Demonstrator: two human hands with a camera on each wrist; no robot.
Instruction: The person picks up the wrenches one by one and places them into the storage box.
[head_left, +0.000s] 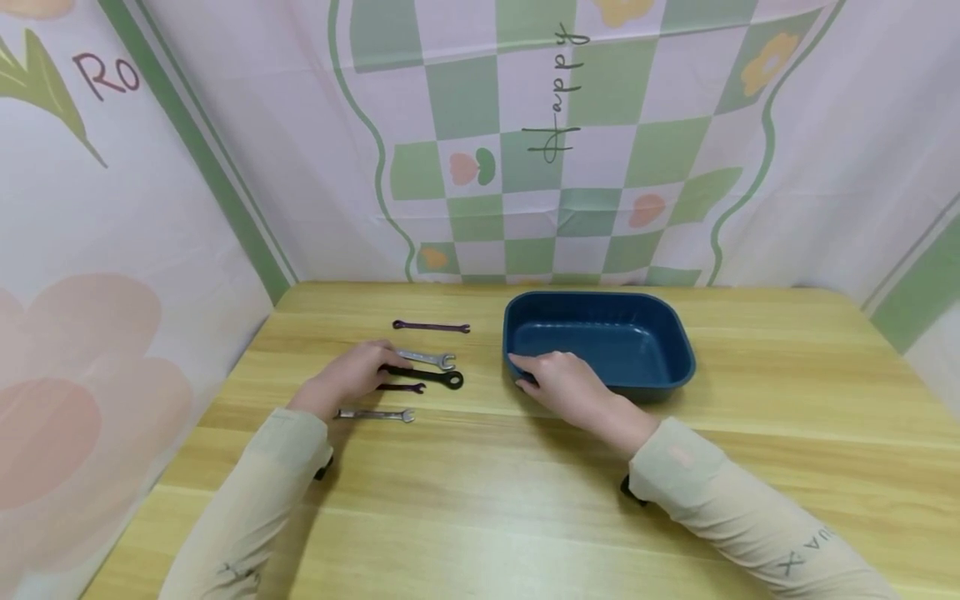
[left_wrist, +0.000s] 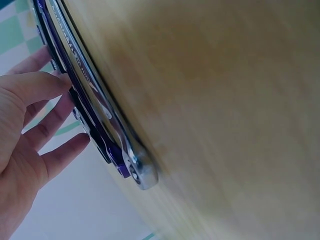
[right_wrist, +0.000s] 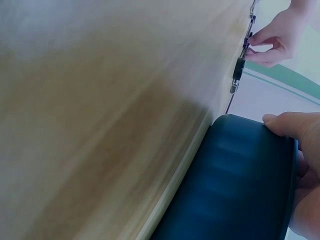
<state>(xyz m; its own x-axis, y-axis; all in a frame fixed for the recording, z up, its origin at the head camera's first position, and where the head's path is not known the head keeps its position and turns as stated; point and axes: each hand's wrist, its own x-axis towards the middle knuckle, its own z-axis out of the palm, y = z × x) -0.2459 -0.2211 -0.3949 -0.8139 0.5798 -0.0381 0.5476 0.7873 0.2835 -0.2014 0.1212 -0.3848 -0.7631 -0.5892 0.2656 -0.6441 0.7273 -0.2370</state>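
My left hand (head_left: 358, 372) is over a row of wrenches and pinches a black ratcheting wrench (head_left: 435, 377) by its left part, with the ring end pointing right. Just behind lies a silver wrench (head_left: 429, 359); in front are a short purple wrench (head_left: 408, 387) and another silver wrench (head_left: 378, 415). In the left wrist view the thumb (left_wrist: 57, 84) is at the black wrench's near side, and the fingertips are partly hidden. With my right hand (head_left: 566, 387) I grip the near left rim of a dark blue plastic basin (head_left: 600, 333), thumb against its outer wall.
Farther back on the wooden table (head_left: 465, 500) lies a longer purple wrench (head_left: 431, 327), apart from the others. A patterned cloth (head_left: 525, 100) hangs behind the table, and another stretch of cloth (head_left: 135, 233) borders its left side.
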